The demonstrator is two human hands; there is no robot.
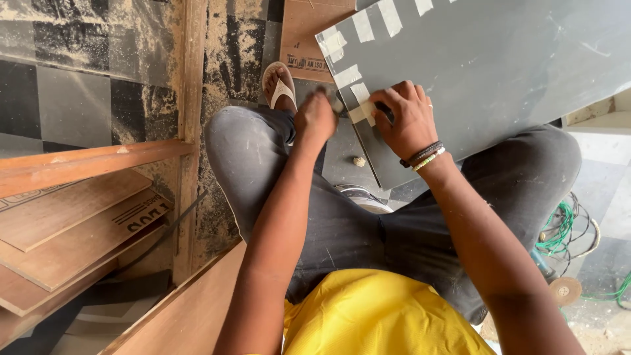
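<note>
Yellow shirt [381, 315] and dark trousers [342, 223] sit nearest, with both hands on a taped grey panel.
Right hand [409, 118] presses a strip of masking tape [362, 112] onto the edge of the grey panel [499, 72] resting across the lap, its grip clamped on the tape; left hand [315, 118], blurred, has its grip closed at the same edge, on what I cannot tell.

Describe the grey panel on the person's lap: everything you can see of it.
The grey panel is a large, flat, smooth sheet, matte grey with faint scuffs. It lies tilted across the right thigh, running off the top of the frame. Pale tape strips wrap its left edge. The right hand presses on a strip; the left hand is at the edge.
</note>
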